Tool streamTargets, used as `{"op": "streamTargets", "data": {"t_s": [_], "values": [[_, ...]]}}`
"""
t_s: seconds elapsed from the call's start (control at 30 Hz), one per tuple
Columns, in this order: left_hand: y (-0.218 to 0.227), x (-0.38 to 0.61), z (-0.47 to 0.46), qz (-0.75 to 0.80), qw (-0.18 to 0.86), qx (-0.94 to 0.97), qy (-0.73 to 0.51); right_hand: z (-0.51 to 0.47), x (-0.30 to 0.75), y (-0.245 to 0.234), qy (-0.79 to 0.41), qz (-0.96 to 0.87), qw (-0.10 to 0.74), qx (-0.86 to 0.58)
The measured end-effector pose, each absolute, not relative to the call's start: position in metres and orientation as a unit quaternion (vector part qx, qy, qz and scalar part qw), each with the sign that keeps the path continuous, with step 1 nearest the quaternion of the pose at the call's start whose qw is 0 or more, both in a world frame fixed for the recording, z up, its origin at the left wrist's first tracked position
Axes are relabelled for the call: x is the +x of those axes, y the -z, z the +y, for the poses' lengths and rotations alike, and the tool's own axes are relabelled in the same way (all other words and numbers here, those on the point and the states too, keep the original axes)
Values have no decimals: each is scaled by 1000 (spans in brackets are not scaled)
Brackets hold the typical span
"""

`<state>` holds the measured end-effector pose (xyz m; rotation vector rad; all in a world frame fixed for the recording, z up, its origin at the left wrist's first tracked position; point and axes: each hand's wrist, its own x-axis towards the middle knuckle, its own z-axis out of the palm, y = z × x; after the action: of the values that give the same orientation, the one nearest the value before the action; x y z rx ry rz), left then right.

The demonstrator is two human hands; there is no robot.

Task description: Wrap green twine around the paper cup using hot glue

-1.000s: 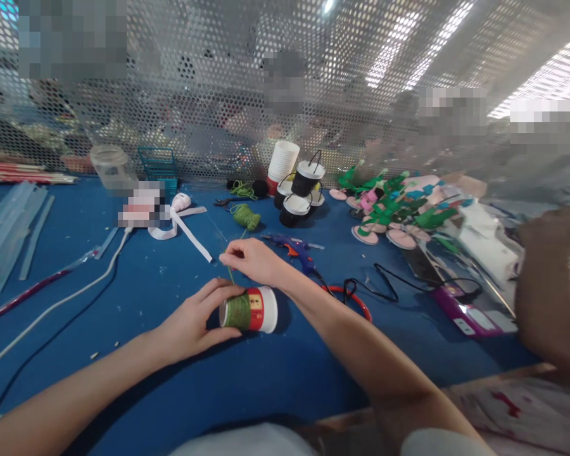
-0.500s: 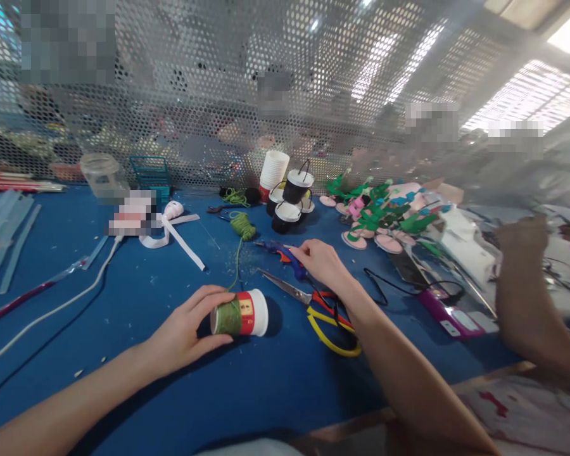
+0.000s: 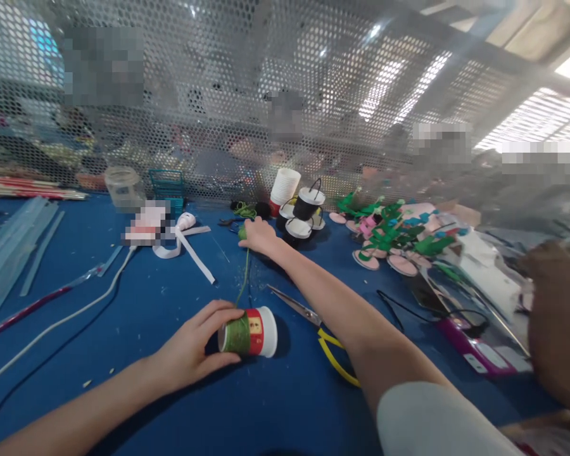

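A small paper cup [image 3: 249, 330] lies on its side on the blue table, partly wound with green twine, with a red band and white rim. My left hand [image 3: 194, 345] is wrapped round its wound end. A strand of green twine [image 3: 244, 278] runs from the cup up to the twine ball, which my right hand [image 3: 258, 235] covers at arm's length, fingers closed over it. Scissors [image 3: 313, 316] with yellow handles lie open just right of the cup, under my right forearm.
Stacked white cups [image 3: 284, 185] and black-and-white mini buckets [image 3: 308, 197] stand behind the twine. Green and pink foam pieces [image 3: 389, 231] lie at right. A white cable [image 3: 76, 310], clear sticks [image 3: 14, 244] and a ribbon [image 3: 190, 244] lie at left. Another person's arm [image 3: 555, 310] rests far right. Perforated metal screen behind.
My right hand left the blue glue gun area and stretched farther back to the green twine ball. My left hand stayed on the cup.
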<state>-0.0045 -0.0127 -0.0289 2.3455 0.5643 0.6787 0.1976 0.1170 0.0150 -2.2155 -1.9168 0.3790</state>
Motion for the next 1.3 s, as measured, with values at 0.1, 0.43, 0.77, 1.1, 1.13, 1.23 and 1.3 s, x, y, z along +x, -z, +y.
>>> {"op": "streamTargets", "data": {"t_s": [0.1,0.43,0.77,1.1,1.13,1.23,1.3], "values": [[30,-5,-12,218,323,884,-257,136,203,-10,-196,-621,100,-752],[27,-5,-13,225,376,862,-256,170,235,-27,-441,-478,321,-689],[25,-4,-12,233,388,850,-269,174,215,-31,-453,-430,472,-622],[24,-4,-11,232,383,851,-275,74,246,-50,-281,-565,379,-677],[25,-4,-11,232,381,851,-278,60,254,-46,-256,-571,357,-694],[26,-2,-11,236,375,850,-287,26,276,-29,-189,-566,289,-749],[26,-1,-12,240,372,848,-290,11,285,-15,-175,-559,247,-772]]}}
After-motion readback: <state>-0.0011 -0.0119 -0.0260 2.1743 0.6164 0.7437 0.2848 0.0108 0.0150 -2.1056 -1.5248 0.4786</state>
